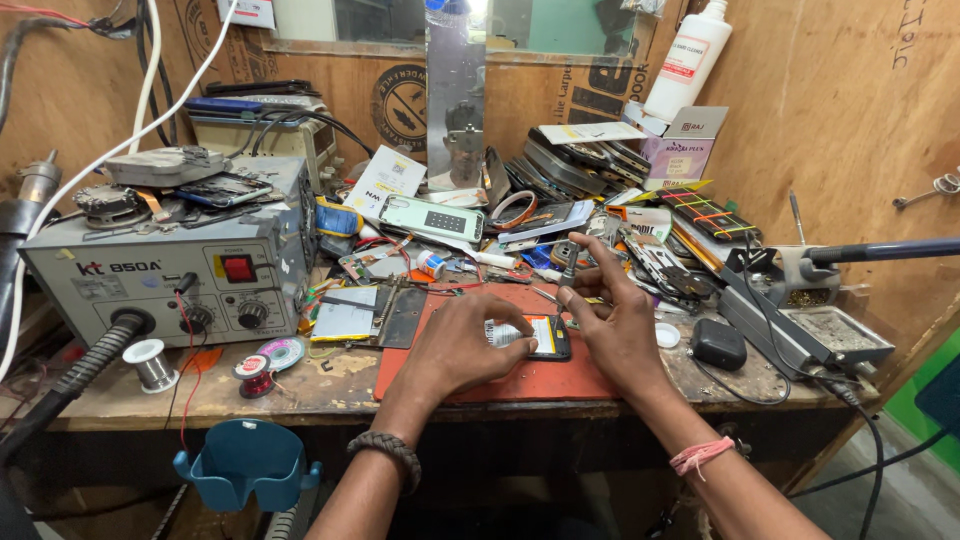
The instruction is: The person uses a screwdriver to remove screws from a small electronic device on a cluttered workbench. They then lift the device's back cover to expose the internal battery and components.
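Note:
A small opened phone [540, 337] with a black frame and a white and yellow inside lies on a red mat [560, 381] at the front of the workbench. My left hand [462, 345] lies over its left part, fingers pressing down on it. My right hand [612, 322] is at its right edge and holds a thin dark tool [568, 266] upright between thumb and fingers. A braided band is on my left wrist and a pink thread on my right.
A grey hot-air rework station [170, 270] stands at the left with solder spools [150, 362] in front. Loose phones, parts and boxes crowd the back. A soldering iron stand [800, 320] sits at the right, with a white bottle [688, 60] behind.

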